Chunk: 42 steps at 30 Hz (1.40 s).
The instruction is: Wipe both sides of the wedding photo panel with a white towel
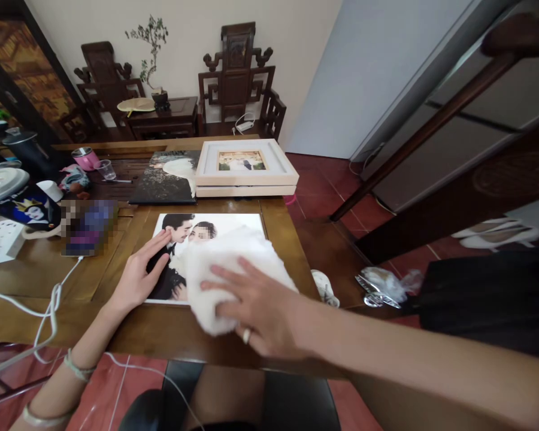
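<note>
A large glossy wedding photo print [227, 224] lies flat on the wooden table [161, 329] in front of me. My left hand [139, 272] rests flat on its left edge, fingers spread, holding nothing. My right hand [256, 308] presses a crumpled white cloth [224, 263] onto the lower right part of the print; the cloth hides that part of the picture. A ring is on one finger of the right hand.
Behind the print lie a dark photo album [164, 176] and a stacked white picture frame [245, 167]. Cups, a power strip [2, 236] with white cables [49, 311] and clutter fill the table's left. Carved wooden chairs [236, 84] stand by the wall. Red tiled floor lies to the right.
</note>
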{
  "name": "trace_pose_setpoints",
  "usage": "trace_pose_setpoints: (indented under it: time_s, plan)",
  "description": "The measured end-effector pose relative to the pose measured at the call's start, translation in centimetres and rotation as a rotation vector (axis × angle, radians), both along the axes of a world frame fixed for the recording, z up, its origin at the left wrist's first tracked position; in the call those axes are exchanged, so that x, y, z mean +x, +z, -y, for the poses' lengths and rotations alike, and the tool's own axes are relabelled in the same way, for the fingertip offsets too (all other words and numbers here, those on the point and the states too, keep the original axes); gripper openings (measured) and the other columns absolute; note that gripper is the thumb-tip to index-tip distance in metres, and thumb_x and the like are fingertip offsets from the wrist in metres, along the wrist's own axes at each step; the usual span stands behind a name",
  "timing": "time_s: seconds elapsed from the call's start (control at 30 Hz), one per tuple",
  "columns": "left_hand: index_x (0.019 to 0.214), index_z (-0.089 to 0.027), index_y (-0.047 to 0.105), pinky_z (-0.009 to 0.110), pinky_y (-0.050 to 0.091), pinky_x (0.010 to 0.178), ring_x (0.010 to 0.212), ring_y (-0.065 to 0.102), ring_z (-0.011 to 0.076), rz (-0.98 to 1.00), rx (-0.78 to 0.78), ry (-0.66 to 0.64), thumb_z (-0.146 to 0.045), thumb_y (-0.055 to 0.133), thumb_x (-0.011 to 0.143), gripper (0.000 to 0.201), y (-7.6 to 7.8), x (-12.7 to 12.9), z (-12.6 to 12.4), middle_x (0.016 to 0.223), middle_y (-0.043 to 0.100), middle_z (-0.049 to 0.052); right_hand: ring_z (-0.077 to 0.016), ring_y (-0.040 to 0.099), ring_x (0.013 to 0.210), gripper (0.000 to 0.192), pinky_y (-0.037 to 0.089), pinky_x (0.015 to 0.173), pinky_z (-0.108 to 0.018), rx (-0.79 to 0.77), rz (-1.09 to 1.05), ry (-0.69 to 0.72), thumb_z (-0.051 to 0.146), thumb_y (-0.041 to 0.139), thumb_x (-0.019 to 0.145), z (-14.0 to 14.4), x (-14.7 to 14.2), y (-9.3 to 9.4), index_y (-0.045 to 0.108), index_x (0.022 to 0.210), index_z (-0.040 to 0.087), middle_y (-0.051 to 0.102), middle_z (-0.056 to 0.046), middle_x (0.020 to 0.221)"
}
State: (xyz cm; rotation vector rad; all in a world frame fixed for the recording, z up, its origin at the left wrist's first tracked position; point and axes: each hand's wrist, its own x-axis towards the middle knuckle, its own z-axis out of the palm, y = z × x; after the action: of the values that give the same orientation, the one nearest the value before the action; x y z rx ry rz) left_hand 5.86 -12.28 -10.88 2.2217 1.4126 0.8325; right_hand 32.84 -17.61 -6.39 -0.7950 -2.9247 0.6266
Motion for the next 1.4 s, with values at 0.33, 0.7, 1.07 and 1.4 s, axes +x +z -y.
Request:
trace_pose_setpoints:
  time_s: [0.33,0.7,1.07,1.4]
  plan:
    - [0.133,-0.019,0.056,0.043,0.028,0.117,0.137,0.041,0.0233,0.014,0.004,-0.007,-0.038,0.049,0.094,0.044,0.1,-0.1,0.0,0.145,0.049,0.006,-0.0364,0.022,0.142,0.030,0.020,0.109,-0.067,0.232,-0.044,-0.269,0.006,0.047,0.081,-6.8,3.0,-2.3,0.061,0.108,0.009,0.048,-0.027,0.138]
    - [0.134,-0.018,0.055,0.043,0.028,0.118,0.138,0.040,0.0222,0.012,0.007,-0.006,-0.037,0.049,0.094,0.044,0.1,0.0,0.1,0.145,0.048,0.007,-0.0376,0.021,0.142,0.038,0.014,0.107,-0.073,-0.021,-0.041,0.082,0.017,0.061,0.074,2.1,-0.4,0.2,0.063,0.112,0.021,0.043,-0.012,0.148]
    - [0.133,-0.021,0.055,0.044,0.028,0.117,0.137,0.041,0.0221,0.023,0.010,-0.024,-0.037,0.049,0.094,0.043,0.3,-0.1,0.2,0.145,0.049,0.005,-0.0340,0.030,0.139,0.033,0.033,0.104,-0.061,0.282,-0.007,-0.261,0.007,0.040,0.087,-9.8,3.2,-1.4,0.056,0.115,0.011,0.057,-0.024,0.128]
    - [0.134,-0.020,0.054,0.044,0.027,0.117,0.138,0.040,0.0215,0.003,0.008,-0.006,-0.037,0.047,0.095,0.044,0.3,-0.1,0.1,0.145,0.049,0.006,-0.0386,0.013,0.143,0.030,0.011,0.109,-0.071,0.127,-0.114,-0.009,0.012,0.056,0.074,2.9,1.9,-1.8,0.067,0.101,0.018,0.040,-0.014,0.149]
